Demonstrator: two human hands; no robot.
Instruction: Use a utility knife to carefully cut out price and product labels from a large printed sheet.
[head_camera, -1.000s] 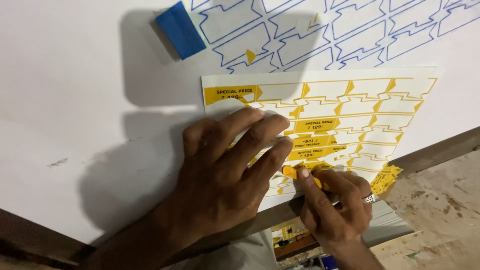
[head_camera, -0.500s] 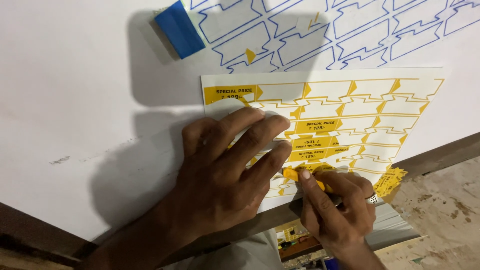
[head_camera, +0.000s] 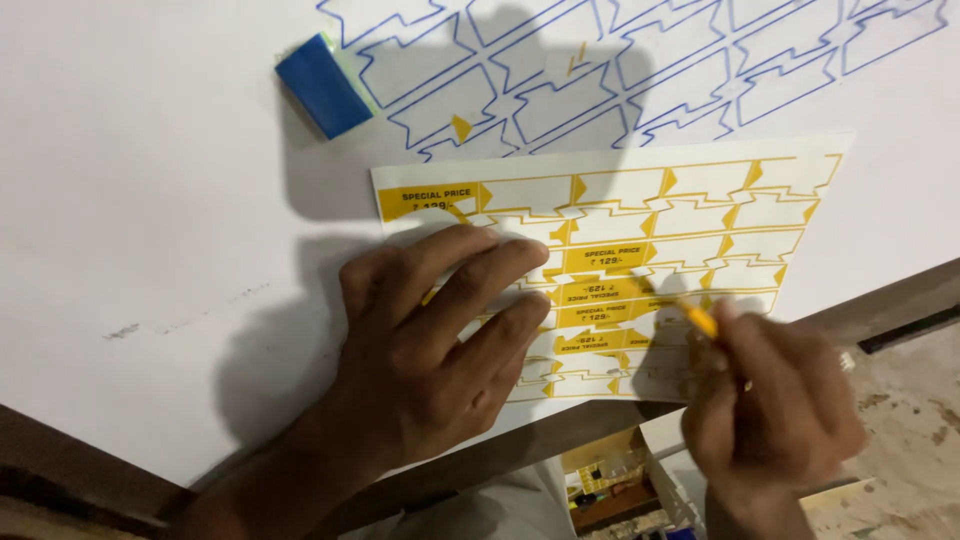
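A white sticker sheet (head_camera: 700, 215) with yellow-edged label outlines lies on the white table. Most of its labels are peeled off; a few yellow labels (head_camera: 605, 260) remain near the middle. My left hand (head_camera: 430, 340) presses flat on the sheet's left part, fingers spread. My right hand (head_camera: 770, 410) is at the sheet's lower right, above the table edge, pinching a small yellow sticker piece (head_camera: 698, 318) between its fingertips, lifted off the sheet.
A blue block (head_camera: 322, 84) lies at the upper left on a larger white sheet with blue label outlines (head_camera: 640, 70). The white table (head_camera: 130, 200) ends at a dark edge (head_camera: 900, 300); below it are a dusty floor and a box of small items.
My right hand has lifted up and to the right, pulling a yellow piece away from the sheet. The left hand has stayed pressed on the sheet.
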